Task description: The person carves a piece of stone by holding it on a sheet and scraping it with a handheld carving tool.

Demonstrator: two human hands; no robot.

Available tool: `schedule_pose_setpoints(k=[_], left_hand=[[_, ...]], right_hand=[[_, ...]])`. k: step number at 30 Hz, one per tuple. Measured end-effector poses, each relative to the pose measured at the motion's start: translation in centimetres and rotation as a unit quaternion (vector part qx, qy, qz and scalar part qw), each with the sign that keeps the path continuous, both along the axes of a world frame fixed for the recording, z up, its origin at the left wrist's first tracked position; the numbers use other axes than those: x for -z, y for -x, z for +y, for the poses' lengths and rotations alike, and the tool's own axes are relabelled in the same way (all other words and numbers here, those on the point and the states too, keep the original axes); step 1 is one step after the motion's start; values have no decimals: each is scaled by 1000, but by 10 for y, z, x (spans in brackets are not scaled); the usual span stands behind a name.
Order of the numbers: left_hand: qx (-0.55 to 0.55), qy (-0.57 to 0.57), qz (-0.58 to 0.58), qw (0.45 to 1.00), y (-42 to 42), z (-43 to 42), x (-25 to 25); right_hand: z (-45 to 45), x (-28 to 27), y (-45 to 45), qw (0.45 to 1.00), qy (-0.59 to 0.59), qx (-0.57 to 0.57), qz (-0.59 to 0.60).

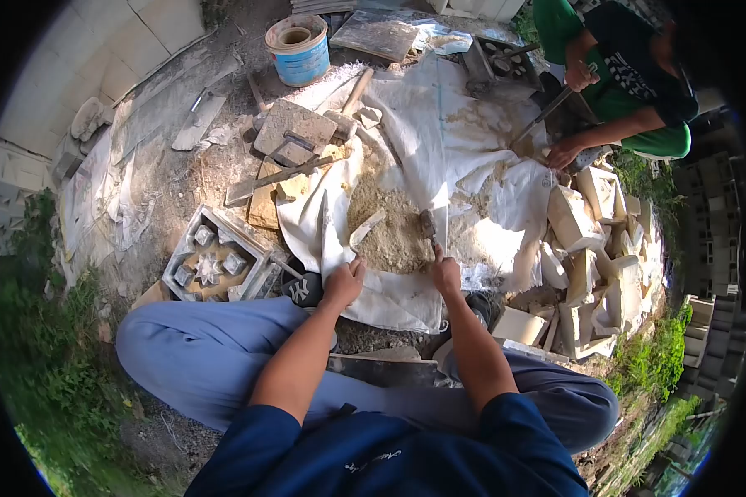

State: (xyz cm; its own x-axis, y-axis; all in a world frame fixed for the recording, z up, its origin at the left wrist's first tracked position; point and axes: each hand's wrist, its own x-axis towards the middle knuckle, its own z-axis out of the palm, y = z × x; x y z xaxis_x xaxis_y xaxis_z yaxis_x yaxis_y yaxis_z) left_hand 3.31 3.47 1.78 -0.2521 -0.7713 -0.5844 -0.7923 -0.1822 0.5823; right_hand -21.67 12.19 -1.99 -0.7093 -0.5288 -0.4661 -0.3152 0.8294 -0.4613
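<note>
My right hand [445,274] is wrapped round the handle of a hammer [428,225], its dark head over a heap of crushed tan rubble [394,240]. My left hand [345,282] is closed at the near left side of the heap, over a white sheet [389,302]; what its fingers hold, if anything, is hidden. Just beyond the left hand, a pale broken piece [366,229] lies on the rubble. The white sheet spreads under the heap and away towards the co-worker.
A co-worker [630,74] at upper right grips a long handle. Broken pale blocks [584,248] pile up at right. A metal mould [211,257] with a star shape lies at left, a blue bucket [298,62] at the back, and a flat slab [294,128] with a handle nearer.
</note>
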Motion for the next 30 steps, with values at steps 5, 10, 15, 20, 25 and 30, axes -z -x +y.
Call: schedule_pose_setpoints(k=[5, 10, 15, 20, 25, 30], left_hand=[[-6, -20, -13, 1000, 2, 0, -13], [-8, 18, 14, 1000, -2, 2, 9], [-2, 12, 10, 1000, -2, -1, -1], [-9, -13, -3, 1000, -1, -2, -7], [26, 121, 31, 992, -9, 5, 24], [-1, -6, 22, 1000, -2, -2, -5]], right_hand=[[-17, -19, -8, 997, 75, -22, 25], [-44, -41, -15, 985, 167, -21, 49], [-34, 20, -5, 998, 35, -49, 26], [-39, -27, -10, 998, 50, -27, 18], [-70, -44, -19, 991, 126, -13, 44], [-52, -12, -16, 996, 59, -50, 41]])
